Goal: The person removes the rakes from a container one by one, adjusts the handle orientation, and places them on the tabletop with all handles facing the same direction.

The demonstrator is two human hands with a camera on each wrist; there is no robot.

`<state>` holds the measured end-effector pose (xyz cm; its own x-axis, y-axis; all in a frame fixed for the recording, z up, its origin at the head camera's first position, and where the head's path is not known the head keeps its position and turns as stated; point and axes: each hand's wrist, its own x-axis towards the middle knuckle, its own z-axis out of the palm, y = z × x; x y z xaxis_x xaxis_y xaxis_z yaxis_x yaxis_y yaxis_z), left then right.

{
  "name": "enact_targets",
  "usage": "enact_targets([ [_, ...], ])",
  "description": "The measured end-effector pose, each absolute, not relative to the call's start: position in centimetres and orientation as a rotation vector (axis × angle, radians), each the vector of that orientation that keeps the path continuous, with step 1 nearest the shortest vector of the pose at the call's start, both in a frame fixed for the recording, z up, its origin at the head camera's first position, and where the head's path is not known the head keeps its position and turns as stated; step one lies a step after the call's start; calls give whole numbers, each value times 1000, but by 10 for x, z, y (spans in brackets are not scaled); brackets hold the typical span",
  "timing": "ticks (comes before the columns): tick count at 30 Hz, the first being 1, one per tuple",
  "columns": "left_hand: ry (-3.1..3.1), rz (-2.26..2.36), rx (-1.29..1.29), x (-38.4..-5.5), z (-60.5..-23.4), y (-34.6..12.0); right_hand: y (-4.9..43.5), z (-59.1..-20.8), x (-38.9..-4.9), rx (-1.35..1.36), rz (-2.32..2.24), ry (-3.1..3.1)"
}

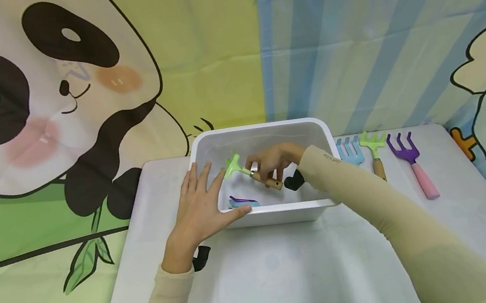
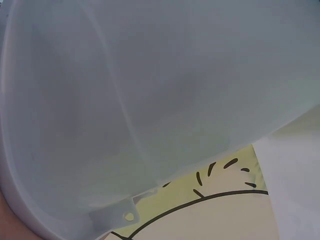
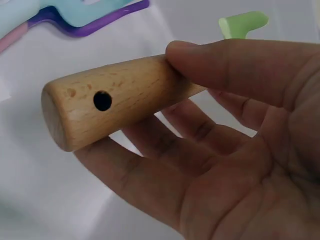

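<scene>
My right hand [image 1: 275,160] pinches the wooden handle [image 3: 117,97] of a small hand rake [image 1: 233,165] with green tines, inside a white plastic bin [image 1: 278,208]. The handle's butt end with its dark hole shows in the right wrist view. Spread and straight, the fingers of my left hand [image 1: 201,203] lie over the bin's left rim, the thumb along the front rim. Below the front wall inside the bin, a blue and a purple rake [image 3: 80,20] lie together, mostly hidden in the head view. The left wrist view shows mainly the bin's wall [image 2: 150,100].
On the white table right of the bin lie a blue rake [image 1: 350,151], a green rake with a wooden handle [image 1: 376,152] and a purple rake with a pink handle [image 1: 416,164]. A printed cloth [image 1: 220,47] hangs behind the table.
</scene>
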<state>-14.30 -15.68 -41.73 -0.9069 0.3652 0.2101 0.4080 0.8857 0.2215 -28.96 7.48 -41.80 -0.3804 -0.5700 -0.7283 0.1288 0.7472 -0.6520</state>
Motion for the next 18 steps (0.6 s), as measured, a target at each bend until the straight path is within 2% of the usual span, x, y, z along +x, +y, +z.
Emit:
enact_targets([
  [8, -2889, -404, -592, -143, -417, -157, 97, -376, -284, -402, -850, 1873],
  [18, -2891, -415, -597, -142, -416, -156, 132, -327, -259, -529, -942, 1894],
])
